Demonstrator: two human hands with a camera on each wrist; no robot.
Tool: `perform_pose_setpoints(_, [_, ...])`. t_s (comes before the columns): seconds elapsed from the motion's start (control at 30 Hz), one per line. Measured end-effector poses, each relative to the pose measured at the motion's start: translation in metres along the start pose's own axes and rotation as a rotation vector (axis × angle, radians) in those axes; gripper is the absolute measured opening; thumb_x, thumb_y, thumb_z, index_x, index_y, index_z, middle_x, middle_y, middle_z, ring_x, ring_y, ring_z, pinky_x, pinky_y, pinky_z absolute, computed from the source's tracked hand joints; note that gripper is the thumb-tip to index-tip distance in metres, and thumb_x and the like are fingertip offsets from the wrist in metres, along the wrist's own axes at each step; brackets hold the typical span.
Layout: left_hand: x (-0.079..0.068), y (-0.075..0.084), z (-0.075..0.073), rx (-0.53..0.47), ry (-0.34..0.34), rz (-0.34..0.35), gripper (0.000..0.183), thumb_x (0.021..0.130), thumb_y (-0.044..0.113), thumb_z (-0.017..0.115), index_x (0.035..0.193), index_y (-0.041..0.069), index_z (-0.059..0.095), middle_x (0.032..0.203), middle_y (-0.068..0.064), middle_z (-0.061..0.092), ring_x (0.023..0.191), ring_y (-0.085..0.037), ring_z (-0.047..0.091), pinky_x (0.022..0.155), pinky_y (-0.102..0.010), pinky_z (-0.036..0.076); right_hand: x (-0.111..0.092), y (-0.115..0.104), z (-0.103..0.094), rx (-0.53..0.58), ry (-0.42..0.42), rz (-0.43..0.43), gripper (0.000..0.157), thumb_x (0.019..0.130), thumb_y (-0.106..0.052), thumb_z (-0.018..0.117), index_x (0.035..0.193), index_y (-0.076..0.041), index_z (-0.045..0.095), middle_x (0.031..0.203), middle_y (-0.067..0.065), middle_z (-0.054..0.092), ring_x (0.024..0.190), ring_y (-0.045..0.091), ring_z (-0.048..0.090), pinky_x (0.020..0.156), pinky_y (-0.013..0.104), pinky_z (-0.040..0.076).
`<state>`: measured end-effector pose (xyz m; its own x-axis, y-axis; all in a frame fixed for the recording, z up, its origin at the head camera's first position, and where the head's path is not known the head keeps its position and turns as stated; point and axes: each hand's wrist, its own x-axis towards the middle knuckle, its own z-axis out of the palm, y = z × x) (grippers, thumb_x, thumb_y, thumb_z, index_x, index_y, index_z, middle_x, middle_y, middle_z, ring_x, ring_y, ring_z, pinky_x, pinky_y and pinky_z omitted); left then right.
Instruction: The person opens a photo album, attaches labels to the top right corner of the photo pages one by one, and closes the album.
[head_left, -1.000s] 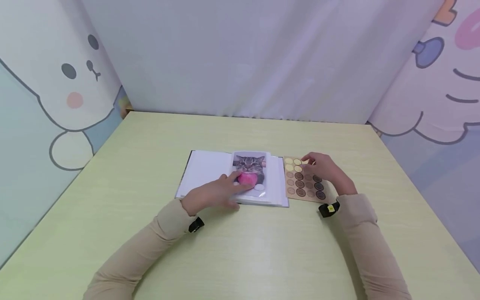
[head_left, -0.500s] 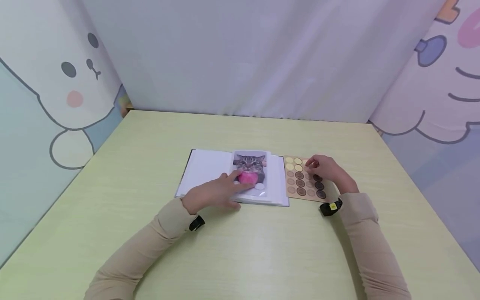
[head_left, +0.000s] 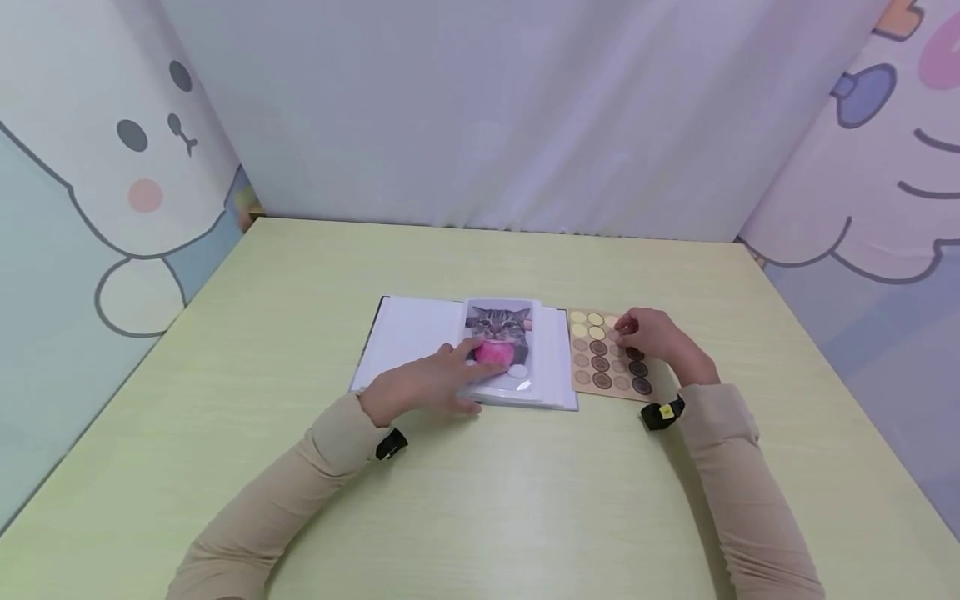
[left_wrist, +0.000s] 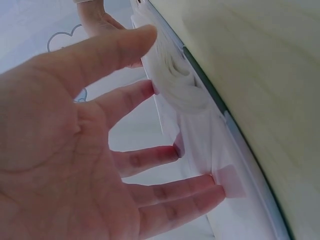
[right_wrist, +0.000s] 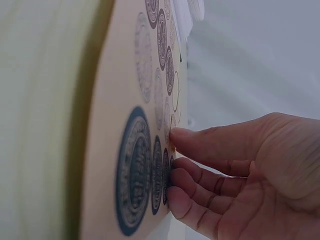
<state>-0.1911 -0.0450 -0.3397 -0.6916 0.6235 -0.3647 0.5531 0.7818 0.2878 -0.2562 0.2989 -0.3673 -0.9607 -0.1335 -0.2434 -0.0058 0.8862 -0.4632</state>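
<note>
A photo album (head_left: 408,329) lies open on the table. Its right-hand page carries a cat photo (head_left: 501,321) with a pink patch below the cat's face. My left hand (head_left: 431,382) rests on this page with fingers spread, the fingertips pressing its surface in the left wrist view. Just right of the album lies a brown sheet of round stickers (head_left: 592,390), printed with dark and pale rings. Over the sheet's upper right part, my right hand (head_left: 660,337) has thumb and fingers drawn together at a round sticker. The fingertips partly hide this sticker, also in the right wrist view.
A pale wood-look table (head_left: 480,492) bears the album and sheet. Behind it hangs a light curtain (head_left: 480,117). Cartoon-printed panels stand left and right. Both forearms wear beige sleeves, with black wrist straps (head_left: 662,414) at the cuffs.
My right hand has shifted slightly right over the sticker sheet, its thumb and fingers closing toward each other. My left hand stays in place on the album page.
</note>
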Motion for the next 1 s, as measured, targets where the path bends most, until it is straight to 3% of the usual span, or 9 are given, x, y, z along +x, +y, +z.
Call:
perform_pose_setpoints(0.6, [0.0004,-0.0004,-0.0011,-0.009,-0.001,0.011,0.069,0.089,0.035,0.062,0.147,0.036,0.024,0.155,-0.014,0.006,0.126,-0.038,0.034,0.091,-0.05,0.045,-0.0026,-0.0029,-0.0008,0.004,0.014,0.005,0.023,0.092,-0.015,0.057,0.104,0.004,0.056,0.093,0.015,0.056,0.082,0.025,0.05,0.069,0.031,0.041])
perform_pose_setpoints(1.0, [0.0012,-0.0008,0.0,-0.008,-0.006,0.005,0.069,0.089,0.035,0.061,0.146,0.037,0.024,0.155,-0.013,0.006,0.126,-0.036,0.033,0.092,-0.049,0.045,-0.0048,-0.0015,-0.0041,0.017,0.037,0.006,0.019,0.095,-0.015,0.05,0.101,0.003,0.052,0.088,0.013,0.054,0.078,0.022,0.05,0.065,0.029,0.041])
